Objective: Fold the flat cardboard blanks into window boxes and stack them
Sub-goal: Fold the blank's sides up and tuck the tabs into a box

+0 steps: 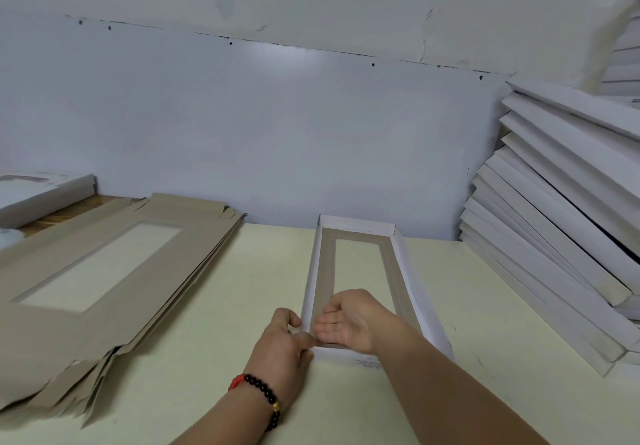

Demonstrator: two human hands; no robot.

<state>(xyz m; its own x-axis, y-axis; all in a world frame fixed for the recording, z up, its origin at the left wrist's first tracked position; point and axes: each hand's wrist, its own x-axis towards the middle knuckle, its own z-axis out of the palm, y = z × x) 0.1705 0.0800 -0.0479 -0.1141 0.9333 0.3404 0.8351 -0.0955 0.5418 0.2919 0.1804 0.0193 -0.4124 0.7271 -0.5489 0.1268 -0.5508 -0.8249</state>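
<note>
A single head-worn wide-angle camera looked forward and down across the table (214, 306) toward the back wall (277, 115), close above both forearms, with no second view.

Both hands (287, 337) at window box (412, 292) near corner, left apparently pinching.

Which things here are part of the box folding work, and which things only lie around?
Part of the job:
- box being folded, under both hands
- pile of flat brown blanks
- stack of finished white boxes
- left hand, right hand

Just lying about:
- white box at far left
- bead bracelet
</note>
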